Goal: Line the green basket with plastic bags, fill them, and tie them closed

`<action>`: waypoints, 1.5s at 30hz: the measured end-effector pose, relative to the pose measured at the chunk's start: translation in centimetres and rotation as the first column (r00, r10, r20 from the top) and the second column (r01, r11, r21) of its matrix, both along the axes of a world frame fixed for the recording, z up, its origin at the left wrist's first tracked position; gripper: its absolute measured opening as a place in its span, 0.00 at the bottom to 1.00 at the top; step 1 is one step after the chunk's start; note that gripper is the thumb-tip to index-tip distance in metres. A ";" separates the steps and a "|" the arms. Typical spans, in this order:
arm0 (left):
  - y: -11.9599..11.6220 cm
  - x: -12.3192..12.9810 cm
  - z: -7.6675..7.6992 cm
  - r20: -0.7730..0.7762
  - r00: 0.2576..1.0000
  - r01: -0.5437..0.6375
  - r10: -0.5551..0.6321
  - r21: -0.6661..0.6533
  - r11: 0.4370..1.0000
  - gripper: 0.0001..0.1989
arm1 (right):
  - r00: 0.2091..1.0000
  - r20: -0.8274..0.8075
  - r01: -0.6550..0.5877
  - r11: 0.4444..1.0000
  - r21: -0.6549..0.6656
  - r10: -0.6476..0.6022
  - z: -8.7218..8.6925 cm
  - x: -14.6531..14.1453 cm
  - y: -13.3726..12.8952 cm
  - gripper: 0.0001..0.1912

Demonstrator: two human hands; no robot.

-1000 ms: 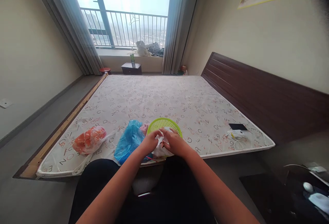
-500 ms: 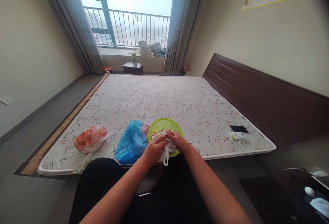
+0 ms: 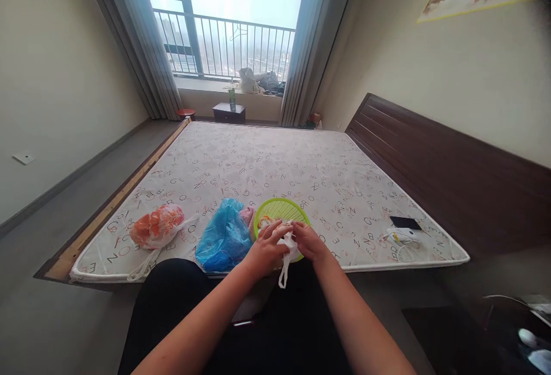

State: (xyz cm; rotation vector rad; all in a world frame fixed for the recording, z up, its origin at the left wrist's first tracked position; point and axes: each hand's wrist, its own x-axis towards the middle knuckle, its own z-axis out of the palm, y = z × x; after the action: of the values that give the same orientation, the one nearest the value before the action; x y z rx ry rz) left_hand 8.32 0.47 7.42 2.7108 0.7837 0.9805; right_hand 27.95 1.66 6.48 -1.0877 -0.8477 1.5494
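Observation:
My left hand (image 3: 264,251) and my right hand (image 3: 307,241) meet over a round lime-green plastic basket (image 3: 279,209), and both pinch a white plastic bag (image 3: 287,247). A strip of the bag hangs down below my fingers. Something orange (image 3: 266,222) shows at the bag's mouth, partly hidden by my left hand. Left of my hands lie a crumpled blue plastic bag (image 3: 224,238) and a small pink item (image 3: 247,215). Further left sits a translucent bag of orange contents (image 3: 157,226).
All this lies near the front edge of a bare letter-printed mattress (image 3: 301,171). A black phone (image 3: 405,223) and a white charger with cable (image 3: 402,236) lie at the right. A dark wooden headboard (image 3: 447,174) runs along the right side. My dark-clothed lap (image 3: 172,300) fills the bottom.
The white bag has gathered between my fingers, and its strip now hangs down. The orange contents have come into view as my hands shifted apart. The whole view has tilted slightly.

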 end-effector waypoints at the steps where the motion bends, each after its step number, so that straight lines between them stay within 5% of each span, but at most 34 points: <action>1: -0.1 -0.1 0.0 -0.016 1.000 0.014 -0.014 -0.021 1.000 0.08 | 0.997 -0.028 0.070 0.998 -0.001 -0.070 0.0 0.1 0.5 0.26; 5: -0.9 -0.9 0.2 -0.027 0.996 0.077 -0.081 -0.118 0.990 0.09 | 0.941 -0.110 0.319 0.948 -0.025 -0.319 1.3 1.5 3.1 0.22; 9: -1.9 -2.2 0.6 0.032 0.990 0.142 -0.139 -0.184 0.973 0.12 | 0.812 -0.047 0.576 0.812 -0.090 -0.581 3.4 3.8 6.5 0.16; 16: -2.6 -3.3 -0.9 0.117 0.982 0.172 -0.147 -0.247 0.954 0.14 | 0.741 0.054 0.671 0.737 -0.085 -0.669 4.4 4.9 9.1 0.19; 19: -2.9 -3.9 -2.3 0.131 0.983 0.162 -0.127 -0.301 0.940 0.11 | 0.825 0.109 0.559 0.829 -0.009 -0.554 4.7 4.2 7.4 0.18; 22: -3.2 -4.5 -3.9 0.202 0.973 0.181 -0.115 -0.346 0.921 0.10 | 0.925 0.328 0.181 0.982 0.061 -0.191 5.0 3.9 4.4 0.26; 26: -2.4 -4.8 -5.4 0.338 0.940 0.124 0.052 -0.479 0.869 0.10 | 0.751 0.650 -0.132 0.991 -0.019 0.113 3.9 3.5 0.4 0.42; 31: -0.9 -4.5 -6.4 0.360 0.903 0.036 0.234 -0.607 0.794 0.20 | 0.500 0.861 -0.129 0.991 -0.038 0.098 0.8 1.8 -1.1 0.24; 35: -0.8 -4.6 -6.8 0.365 0.893 0.021 0.265 -0.621 0.784 0.21 | 0.403 0.908 -0.147 0.988 -0.054 0.110 1.5 0.8 -0.6 0.16; 39: -1.1 -4.7 -7.0 0.301 0.866 -0.094 0.400 -0.688 0.720 0.37 | 0.350 0.909 0.069 0.974 0.218 -0.228 6.1 0.2 0.0 0.19; 42: -0.6 -4.9 -7.1 0.244 0.822 -0.138 0.514 -0.791 0.596 0.44 | 0.310 0.772 0.294 0.828 0.477 -0.555 10.2 -1.8 1.2 0.21; 45: 0.5 -5.3 -7.1 0.202 0.802 -0.098 0.562 -0.884 0.457 0.44 | 0.417 0.591 0.312 0.719 0.621 -0.691 12.7 -6.6 3.6 0.19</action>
State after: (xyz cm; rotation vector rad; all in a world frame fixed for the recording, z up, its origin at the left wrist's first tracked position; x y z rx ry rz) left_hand 3.04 0.95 0.34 1.3856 1.2969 0.9117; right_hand 21.37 5.28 19.17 -1.5427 -1.2074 0.2158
